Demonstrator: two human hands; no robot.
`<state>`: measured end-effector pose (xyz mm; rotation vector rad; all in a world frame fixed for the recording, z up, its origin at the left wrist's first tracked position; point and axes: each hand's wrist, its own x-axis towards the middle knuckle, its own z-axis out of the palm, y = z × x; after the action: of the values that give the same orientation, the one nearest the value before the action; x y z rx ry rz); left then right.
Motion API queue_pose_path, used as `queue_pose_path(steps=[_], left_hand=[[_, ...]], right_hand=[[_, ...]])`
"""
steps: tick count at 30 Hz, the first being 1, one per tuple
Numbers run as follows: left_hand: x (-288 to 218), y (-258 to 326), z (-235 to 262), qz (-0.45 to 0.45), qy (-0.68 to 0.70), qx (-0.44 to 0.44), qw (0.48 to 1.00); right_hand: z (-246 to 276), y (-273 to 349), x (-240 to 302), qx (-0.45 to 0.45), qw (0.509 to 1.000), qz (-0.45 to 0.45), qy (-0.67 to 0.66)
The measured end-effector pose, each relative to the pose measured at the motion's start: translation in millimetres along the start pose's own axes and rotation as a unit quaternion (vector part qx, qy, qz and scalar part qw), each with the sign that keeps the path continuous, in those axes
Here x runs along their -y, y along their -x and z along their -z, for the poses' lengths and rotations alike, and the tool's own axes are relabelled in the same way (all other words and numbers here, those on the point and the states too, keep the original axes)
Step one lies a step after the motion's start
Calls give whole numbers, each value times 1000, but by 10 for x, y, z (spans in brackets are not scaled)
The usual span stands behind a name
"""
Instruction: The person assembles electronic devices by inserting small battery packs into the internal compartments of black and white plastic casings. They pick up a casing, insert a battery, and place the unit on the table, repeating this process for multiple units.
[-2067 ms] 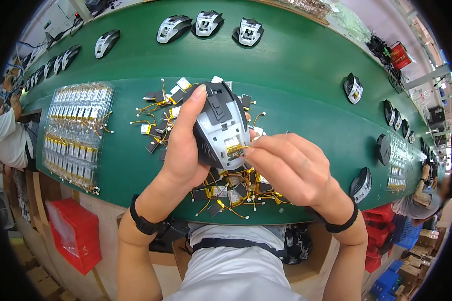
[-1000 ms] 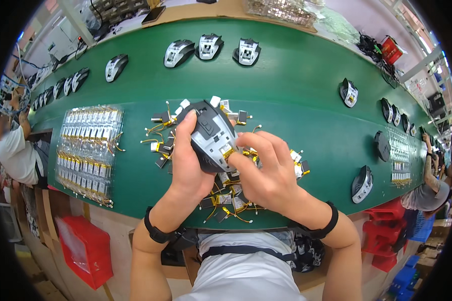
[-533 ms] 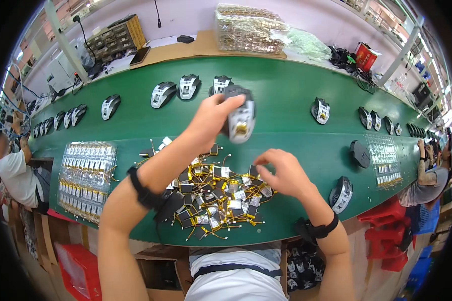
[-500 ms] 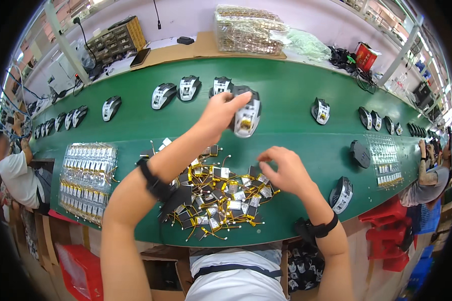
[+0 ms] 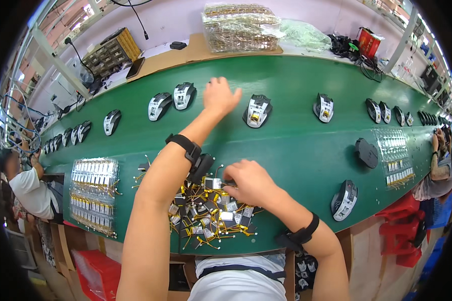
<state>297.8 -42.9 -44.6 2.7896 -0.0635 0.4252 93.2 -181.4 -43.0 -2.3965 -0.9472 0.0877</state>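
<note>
While the left hand point(image 5: 221, 95) is stretched open and empty across the green bench point(image 5: 296, 145), just beside an opened mouse shell point(image 5: 256, 111), the right hand point(image 5: 251, 183) is curled down into the pile of small battery cells point(image 5: 211, 215) near the front edge; whether a cell is pinched cannot be told. The cells are judged light, with thin yellow leads easily snagged. Each is best taken by its body, never by the wires.

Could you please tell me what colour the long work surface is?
The belt is green, seen clearly in the head view.
</note>
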Motion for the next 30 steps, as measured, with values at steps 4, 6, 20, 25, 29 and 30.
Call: queue_pose_path(steps=[4, 6, 20, 25, 29, 30], left_hand=[[312, -117, 42, 112, -118, -40, 986], [311, -104, 20, 142, -124, -22, 982], [215, -119, 24, 95, 100, 31, 990], [279, 336, 467, 127, 472, 53, 871], [221, 965, 1125, 166, 719, 137, 661], [167, 1164, 1272, 176, 764, 118, 610]], right_hand=[[-68, -54, 30, -23, 999, 14, -31], [-32, -35, -7, -50, 995, 11, -85], [96, 48, -43, -68, 918, -79, -382], [69, 95, 17, -40, 783, -157, -600], [-31, 146, 88, -50, 767, -153, -621], [-18, 170, 118, -54, 763, -150, -626]])
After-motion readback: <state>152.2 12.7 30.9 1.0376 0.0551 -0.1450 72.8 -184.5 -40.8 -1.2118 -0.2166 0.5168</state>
